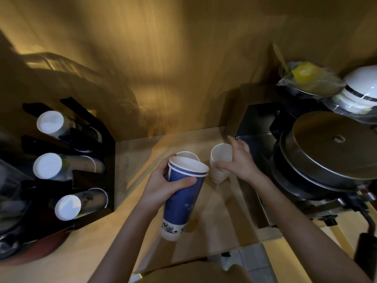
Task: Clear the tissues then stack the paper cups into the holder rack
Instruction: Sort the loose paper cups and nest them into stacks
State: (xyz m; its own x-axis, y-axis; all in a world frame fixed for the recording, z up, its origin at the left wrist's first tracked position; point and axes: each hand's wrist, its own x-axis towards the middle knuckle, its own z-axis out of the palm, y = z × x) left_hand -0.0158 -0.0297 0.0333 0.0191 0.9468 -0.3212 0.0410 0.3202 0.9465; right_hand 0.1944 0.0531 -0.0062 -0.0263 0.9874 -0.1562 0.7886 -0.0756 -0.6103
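Note:
My left hand (163, 186) grips a tall blue stack of nested paper cups (181, 201), tilted with the white rims up, above the wooden counter. Behind that stack a white cup rim (188, 155) shows. My right hand (236, 162) curls round a short stack of white paper cups (220, 162) standing on the counter. The black holder rack (98, 160) stands at the left with three rows of cups lying in it, their white bases facing me. No tissues are in view.
A large round metal lid (330, 148) on a dark appliance fills the right side, with white bowls (361, 86) and a wrapped dish behind it. The wooden wall rises at the back. Bare counter (220, 217) lies between my arms.

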